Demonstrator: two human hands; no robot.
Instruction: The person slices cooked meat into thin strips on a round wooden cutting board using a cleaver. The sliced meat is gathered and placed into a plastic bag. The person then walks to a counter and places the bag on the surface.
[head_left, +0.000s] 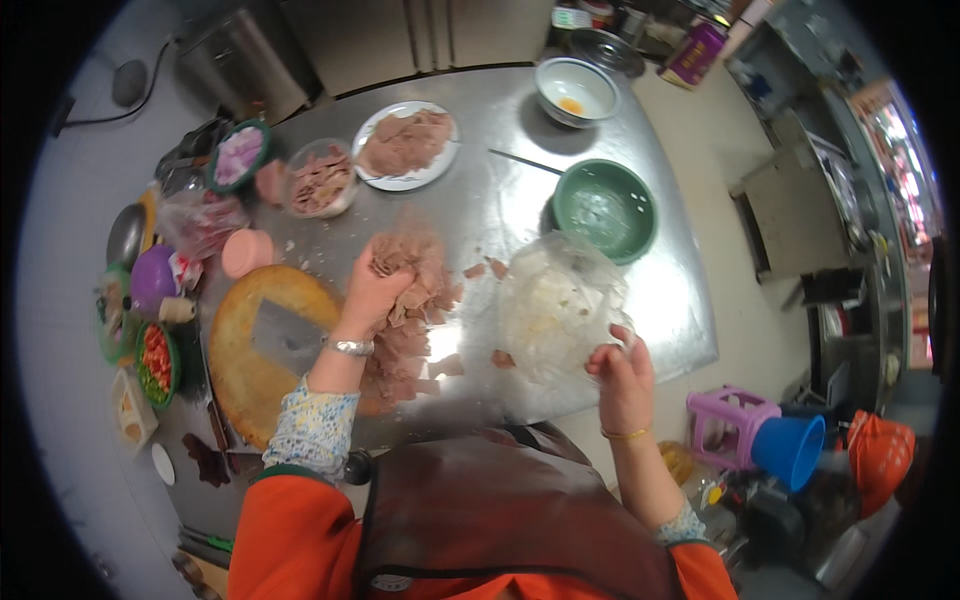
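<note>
My left hand (377, 296) is closed around a bunch of thin cooked meat slices (420, 274), held over the steel table. More loose meat slices (397, 360) lie spread beneath and beside it. Curled at the near right rim of a clear plastic bag (559, 315), my right hand (628, 379) pinches its edge. The bag lies on the table with whitish contents or film inside; a few small scraps show on it. Left of my left hand, a cleaver (289, 334) rests flat on a round wooden chopping board (232, 352), its handle hidden by my arm.
On the steel table (480, 202) stand a plate of sliced meat (406, 146), a tub of meat strips (322, 180), a green bowl (605, 210) and a white bowl (577, 91). Bowls of chopped vegetables (157, 364) line the left. A pink stool (726, 427) stands right.
</note>
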